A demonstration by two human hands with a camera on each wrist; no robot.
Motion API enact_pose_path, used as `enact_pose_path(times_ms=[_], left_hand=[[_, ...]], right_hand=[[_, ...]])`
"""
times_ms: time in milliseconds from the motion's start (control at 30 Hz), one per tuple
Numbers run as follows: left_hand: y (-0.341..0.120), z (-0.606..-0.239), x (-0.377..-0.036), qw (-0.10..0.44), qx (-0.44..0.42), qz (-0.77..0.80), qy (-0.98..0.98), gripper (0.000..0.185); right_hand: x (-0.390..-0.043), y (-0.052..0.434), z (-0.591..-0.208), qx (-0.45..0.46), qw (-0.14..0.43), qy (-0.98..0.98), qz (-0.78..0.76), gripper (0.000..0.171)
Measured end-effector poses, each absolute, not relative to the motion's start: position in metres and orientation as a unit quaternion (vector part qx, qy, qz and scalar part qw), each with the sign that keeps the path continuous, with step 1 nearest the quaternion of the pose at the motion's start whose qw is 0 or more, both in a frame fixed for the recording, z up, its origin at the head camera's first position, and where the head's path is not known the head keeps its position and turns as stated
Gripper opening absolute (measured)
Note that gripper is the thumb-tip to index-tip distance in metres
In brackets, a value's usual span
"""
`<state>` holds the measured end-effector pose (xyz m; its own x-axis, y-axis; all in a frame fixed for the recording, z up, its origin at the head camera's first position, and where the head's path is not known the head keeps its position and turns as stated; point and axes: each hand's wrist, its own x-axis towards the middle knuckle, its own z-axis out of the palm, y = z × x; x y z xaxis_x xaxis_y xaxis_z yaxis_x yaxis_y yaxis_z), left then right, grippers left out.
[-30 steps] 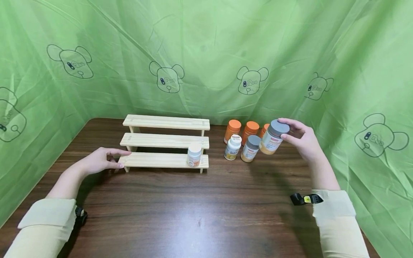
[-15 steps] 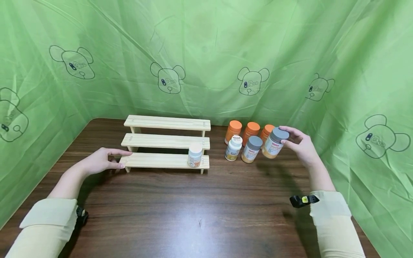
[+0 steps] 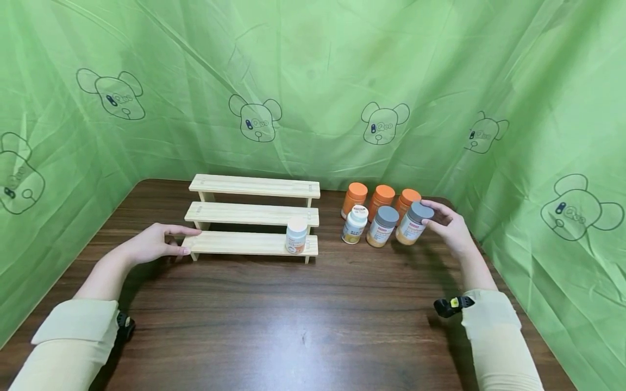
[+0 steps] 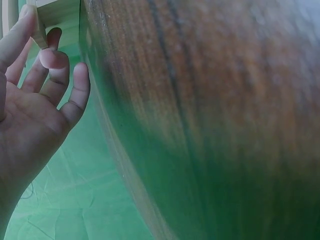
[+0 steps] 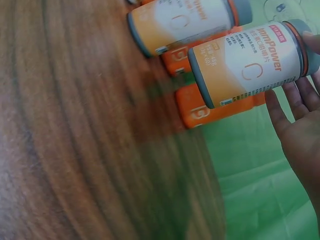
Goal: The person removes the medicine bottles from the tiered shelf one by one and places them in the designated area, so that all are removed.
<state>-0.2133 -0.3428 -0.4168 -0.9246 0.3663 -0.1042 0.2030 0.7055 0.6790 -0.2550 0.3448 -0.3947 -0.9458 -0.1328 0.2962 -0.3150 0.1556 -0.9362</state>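
Observation:
In the head view my right hand (image 3: 451, 229) holds a grey-capped supplement bottle (image 3: 412, 225) by its cap, thumb in front and fingers behind. The right wrist view shows this labelled bottle (image 5: 245, 65) at the fingers; whether its base touches the table I cannot tell. Left of it stands a second grey-capped bottle (image 3: 382, 228), then a white-capped bottle (image 3: 354, 225). My left hand (image 3: 151, 244) pinches the left end of the lowest step of a three-tier wooden rack (image 3: 239, 243); the left wrist view shows thumb and fingers at the rack's corner (image 4: 50, 12).
A white bottle (image 3: 296, 237) stands on the right end of the lowest step. Behind the front bottles are three orange-capped bottles, one of them an orange bottle (image 3: 354, 200) at the left. A green curtain (image 3: 313, 70) hangs behind the brown wooden table (image 3: 274, 315).
My right hand has lowered the grey-capped bottle down beside the other one, uncovering more of the right orange bottle behind. My left hand stays on the rack.

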Motion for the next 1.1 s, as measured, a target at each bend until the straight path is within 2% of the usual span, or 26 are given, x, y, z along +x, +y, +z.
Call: enact_pose_path(times_ms=[300, 533, 900, 1100], left_hand=[[-0.342, -0.417, -0.213, 0.111, 0.157, 0.336, 0.922, 0.055], [-0.342, -0.414, -0.213, 0.115, 0.157, 0.338, 0.921, 0.055], [-0.342, -0.412, -0.212, 0.113, 0.158, 0.341, 0.920, 0.055], [-0.342, -0.415, -0.212, 0.115, 0.157, 0.350, 0.916, 0.056]], right_hand=[[-0.260, 0.352, -0.418, 0.105, 0.071, -0.796, 0.592, 0.049], [-0.263, 0.356, -0.431, 0.096, 0.061, -0.765, 0.634, 0.050], [-0.262, 0.353, -0.425, 0.072, 0.039, -0.784, 0.615, 0.053], [-0.254, 0.347, -0.415, 0.099, 0.036, -0.774, 0.624, 0.054]])
